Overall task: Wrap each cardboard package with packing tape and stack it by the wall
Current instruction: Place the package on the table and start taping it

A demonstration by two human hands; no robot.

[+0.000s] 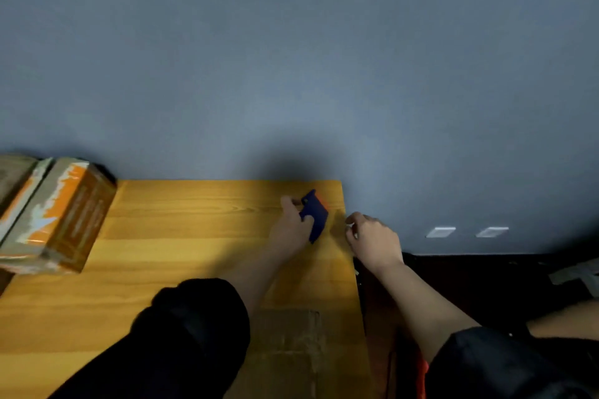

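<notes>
Left hand (293,223) grips a blue tape dispenser (314,215); right hand (372,241) fingers pinch clear tape.

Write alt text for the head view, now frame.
A person's left hand grips a blue tape dispenser at the far right corner of a wooden table, while the right hand pinches something beside it. Taped packages sit at the table's left by the wall.

A table (162,269) fills the lower left of the frame, its far edge against the wall (291,58). Taped packages (55,214) sit at its far-left corner. Both hands (291,223) work near the far-right corner, a cardboard package (291,350) nearer the camera.
</notes>
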